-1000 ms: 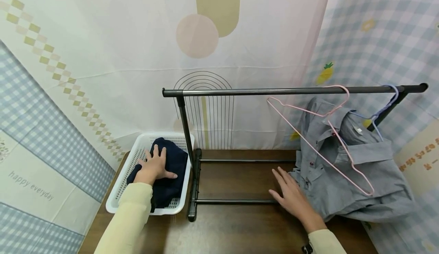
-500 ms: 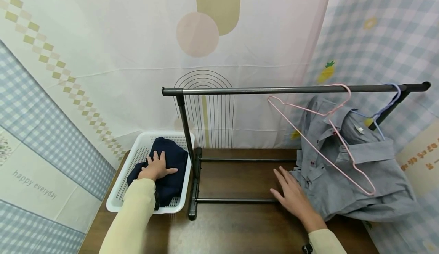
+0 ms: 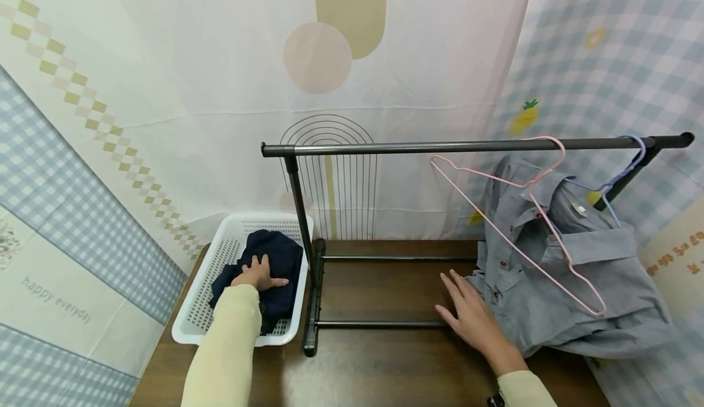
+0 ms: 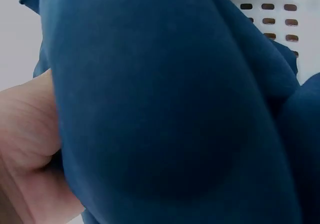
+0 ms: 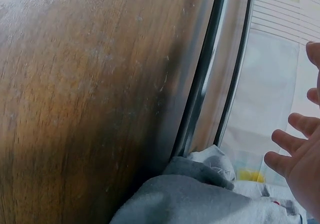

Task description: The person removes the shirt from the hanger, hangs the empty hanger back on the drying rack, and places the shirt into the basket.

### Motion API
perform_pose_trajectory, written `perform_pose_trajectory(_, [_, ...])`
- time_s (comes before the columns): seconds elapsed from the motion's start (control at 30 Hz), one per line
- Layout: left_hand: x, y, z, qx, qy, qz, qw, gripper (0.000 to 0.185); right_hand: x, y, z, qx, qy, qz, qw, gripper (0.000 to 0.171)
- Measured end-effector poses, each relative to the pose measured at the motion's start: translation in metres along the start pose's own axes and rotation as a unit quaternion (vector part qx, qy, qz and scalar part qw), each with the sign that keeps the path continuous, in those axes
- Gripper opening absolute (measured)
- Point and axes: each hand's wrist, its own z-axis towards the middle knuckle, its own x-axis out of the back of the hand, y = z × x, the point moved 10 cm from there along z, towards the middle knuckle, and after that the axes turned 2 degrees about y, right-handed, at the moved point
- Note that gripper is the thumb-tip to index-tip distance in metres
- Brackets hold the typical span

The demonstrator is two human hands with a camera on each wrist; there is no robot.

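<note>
A folded navy blue garment (image 3: 283, 254), its kind unclear, lies in a white plastic basket (image 3: 189, 324) at the left. My left hand (image 3: 260, 274) grips it from above, fingers bent into the cloth. In the left wrist view, a bulge of the blue garment (image 4: 165, 93) hides most of the left hand (image 4: 30, 149). My right hand (image 3: 473, 315) is held with loose, straight fingers beside a grey button shirt (image 3: 583, 297). That shirt hangs from a blue hanger (image 3: 618, 181) on the rack. The right wrist view shows the right hand (image 5: 302, 149) holding nothing.
A black clothes rack (image 3: 385, 148) stands on the brown wooden table (image 3: 374, 370), its left post close to the basket. A bare pink hanger (image 3: 500, 242) hangs from the bar in front of the shirt. Patterned cloth (image 3: 220, 77) covers the walls.
My left hand has moved slightly right and down, and its spread fingers have drawn in. The navy garment has bunched and shifted with it. My right hand has stayed in place.
</note>
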Motion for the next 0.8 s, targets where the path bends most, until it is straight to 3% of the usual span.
perform_pose_trajectory(0.27, [0.003,0.001,-0.004,-0.017,0.007,-0.029,0.9994,0.116,0.0,-0.015,-0.001,0.038,0.023,0.002,0.999,0.078])
perform_pose_trajectory(0.47, [0.015,0.003,-0.008,-0.018,0.04,-0.018,0.9989,0.113,-0.006,-0.017,0.0,0.03,0.0,0.006,1.0,0.078])
perform_pose_trajectory(0.63, [0.03,0.002,-0.017,0.015,0.084,0.006,0.9963,0.115,-0.008,-0.016,0.002,0.025,-0.012,0.001,1.0,0.078])
perform_pose_trajectory(0.8, [0.031,-0.008,-0.027,0.079,0.087,-0.03,0.9926,0.123,-0.011,-0.015,0.001,0.017,-0.025,0.007,1.0,0.078])
